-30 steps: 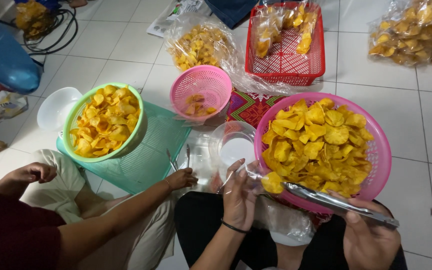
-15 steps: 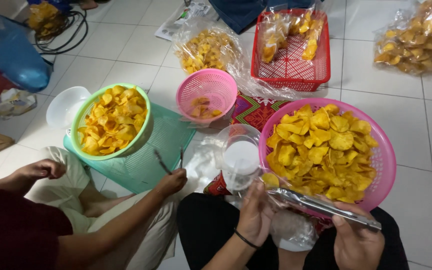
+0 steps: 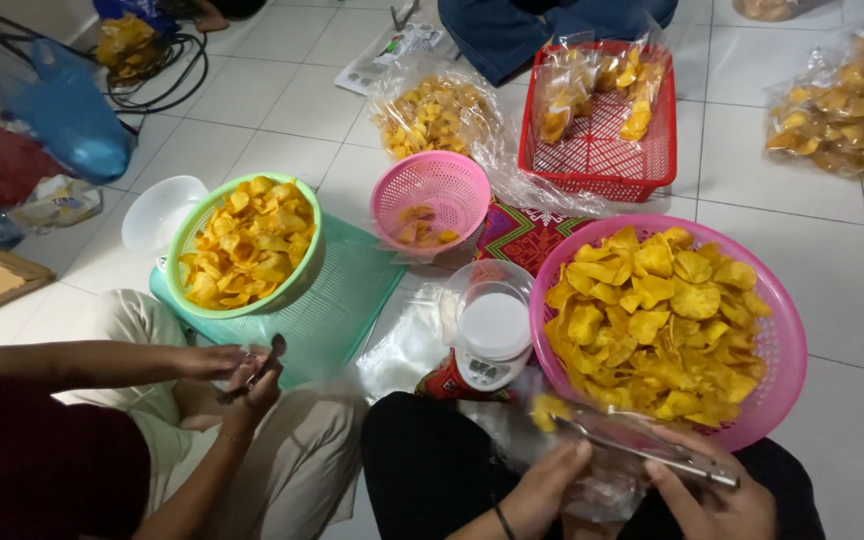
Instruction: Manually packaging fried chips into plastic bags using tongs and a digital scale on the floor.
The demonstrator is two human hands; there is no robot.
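Metal tongs (image 3: 642,450), clenched in the right hand (image 3: 717,495) beside the big pink basket (image 3: 782,340), feed chips into the clear bag (image 3: 592,470) the left hand (image 3: 547,485) grips open.

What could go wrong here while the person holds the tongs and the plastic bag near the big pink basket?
The tongs in the right hand carry a chip at the bag's edge; it may fall past the clear bag held by the left hand. The heaped pink basket sits close to the person's knee; a nudge could spill chips onto the floor.
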